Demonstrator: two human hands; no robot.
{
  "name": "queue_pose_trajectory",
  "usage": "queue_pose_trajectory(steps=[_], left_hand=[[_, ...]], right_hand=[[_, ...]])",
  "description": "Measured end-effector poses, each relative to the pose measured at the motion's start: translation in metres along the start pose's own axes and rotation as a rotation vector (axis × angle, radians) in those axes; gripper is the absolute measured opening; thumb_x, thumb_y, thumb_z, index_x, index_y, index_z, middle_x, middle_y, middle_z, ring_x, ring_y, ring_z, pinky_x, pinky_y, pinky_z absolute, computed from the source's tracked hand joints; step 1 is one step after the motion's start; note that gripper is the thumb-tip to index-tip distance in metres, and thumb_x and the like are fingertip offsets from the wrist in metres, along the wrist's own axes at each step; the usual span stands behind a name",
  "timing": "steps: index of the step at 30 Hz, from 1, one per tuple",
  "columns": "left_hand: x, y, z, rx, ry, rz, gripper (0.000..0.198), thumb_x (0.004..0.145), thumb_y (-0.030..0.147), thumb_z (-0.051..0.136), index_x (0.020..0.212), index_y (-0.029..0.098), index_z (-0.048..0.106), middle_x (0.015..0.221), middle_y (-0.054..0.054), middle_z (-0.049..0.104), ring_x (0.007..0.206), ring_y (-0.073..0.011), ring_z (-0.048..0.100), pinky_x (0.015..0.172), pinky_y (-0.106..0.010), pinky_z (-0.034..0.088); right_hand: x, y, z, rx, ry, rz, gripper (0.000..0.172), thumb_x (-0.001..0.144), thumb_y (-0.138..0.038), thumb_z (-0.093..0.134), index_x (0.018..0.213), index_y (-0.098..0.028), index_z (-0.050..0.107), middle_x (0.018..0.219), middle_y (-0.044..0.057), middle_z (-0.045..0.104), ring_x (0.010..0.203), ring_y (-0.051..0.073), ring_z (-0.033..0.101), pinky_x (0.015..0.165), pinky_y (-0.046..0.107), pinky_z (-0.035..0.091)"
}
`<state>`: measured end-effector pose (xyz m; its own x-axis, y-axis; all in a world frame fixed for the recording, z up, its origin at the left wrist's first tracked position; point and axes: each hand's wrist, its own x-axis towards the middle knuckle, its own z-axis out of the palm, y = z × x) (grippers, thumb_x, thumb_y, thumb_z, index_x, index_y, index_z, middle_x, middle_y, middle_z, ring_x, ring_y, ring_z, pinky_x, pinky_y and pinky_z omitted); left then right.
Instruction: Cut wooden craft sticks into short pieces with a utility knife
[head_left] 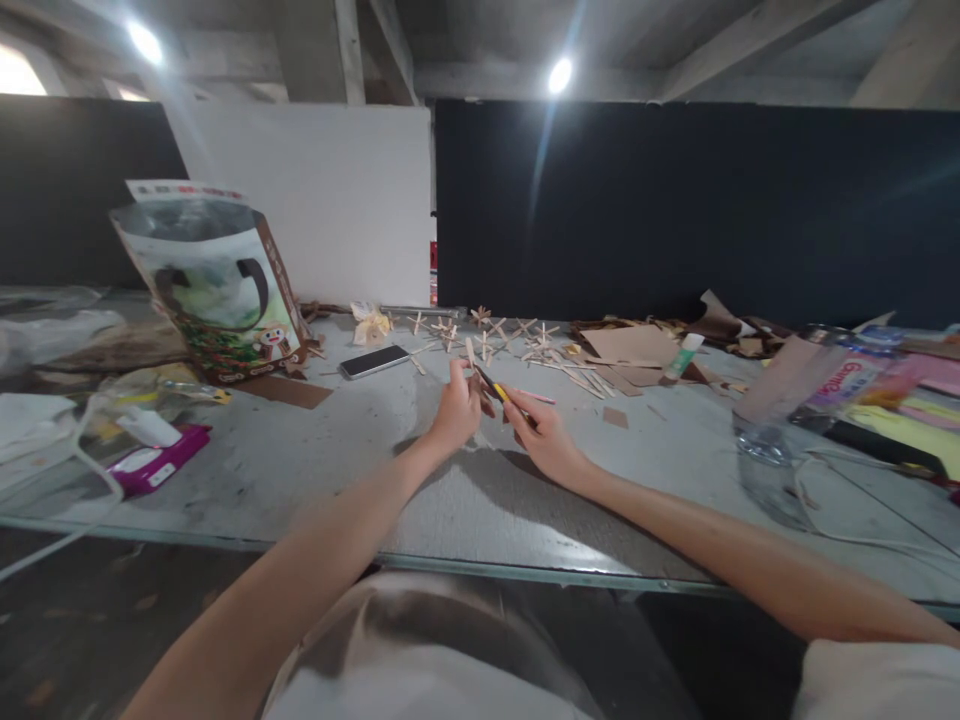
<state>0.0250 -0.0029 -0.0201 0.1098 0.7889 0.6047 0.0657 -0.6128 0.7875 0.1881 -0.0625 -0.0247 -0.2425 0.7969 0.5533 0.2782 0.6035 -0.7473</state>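
My left hand (455,405) is closed around a thin pale wooden stick (470,350) that points up from the fingertips. Close on its right, my right hand (546,432) grips a slim yellow-and-black craft knife (499,388), its dark end angled toward the stick. Whether the knife touches the stick I cannot tell. A small brown piece (486,405) shows between the hands, partly hidden by the fingers. Just behind the right hand lies a pink pen-like stick (538,398). Several star shapes made of crossed sticks (486,343) stand beyond both hands.
A phone (373,361) lies left of the stars, near a large printed bag (217,290). Cardboard scraps (630,345) and a glue stick (684,356) are at the back right. A purple packet (159,462) lies left; a clear bottle (772,470) is on the right.
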Motion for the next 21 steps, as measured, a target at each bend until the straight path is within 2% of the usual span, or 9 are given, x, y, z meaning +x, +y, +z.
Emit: queue_pose_trajectory(steps=[5, 10, 14, 21], left_hand=[[0.000, 0.001, -0.002, 0.003, 0.001, -0.036, 0.019, 0.104, 0.037, 0.052, 0.107, 0.024, 0.039, 0.063, 0.007, 0.061, 0.043, -0.0121, 0.061, 0.045, -0.021, 0.043], [0.000, 0.006, -0.002, 0.023, -0.013, -0.073, 0.012, 0.103, 0.029, 0.050, 0.107, 0.024, 0.040, 0.062, 0.009, 0.060, 0.044, -0.0117, 0.061, 0.045, -0.021, 0.043], [0.000, 0.010, -0.002, 0.036, -0.020, -0.082, 0.011, 0.103, 0.030, 0.049, 0.107, 0.024, 0.040, 0.067, 0.007, 0.063, 0.044, -0.0113, 0.061, 0.047, -0.022, 0.045], [-0.001, 0.011, -0.002, 0.015, -0.010, -0.075, 0.016, 0.102, 0.033, 0.052, 0.103, 0.024, 0.038, 0.065, 0.008, 0.063, 0.043, -0.0120, 0.061, 0.046, -0.022, 0.043]], right_hand=[[-0.002, 0.000, 0.002, 0.064, -0.022, 0.080, 0.058, 0.103, -0.061, 0.043, 0.137, -0.018, 0.064, 0.077, -0.001, 0.055, 0.048, 0.009, 0.043, 0.044, 0.021, 0.035], [-0.003, -0.004, 0.002, 0.060, -0.019, 0.085, 0.059, 0.103, -0.063, 0.043, 0.135, -0.018, 0.063, 0.079, -0.002, 0.056, 0.046, 0.008, 0.044, 0.042, 0.021, 0.035], [-0.002, -0.006, 0.001, 0.051, 0.004, 0.077, 0.064, 0.102, -0.065, 0.043, 0.138, -0.016, 0.062, 0.076, -0.003, 0.055, 0.045, 0.007, 0.044, 0.042, 0.021, 0.035], [-0.003, -0.006, 0.002, 0.061, 0.020, 0.080, 0.064, 0.102, -0.067, 0.043, 0.137, -0.017, 0.062, 0.078, -0.002, 0.057, 0.044, 0.007, 0.045, 0.041, 0.021, 0.034]])
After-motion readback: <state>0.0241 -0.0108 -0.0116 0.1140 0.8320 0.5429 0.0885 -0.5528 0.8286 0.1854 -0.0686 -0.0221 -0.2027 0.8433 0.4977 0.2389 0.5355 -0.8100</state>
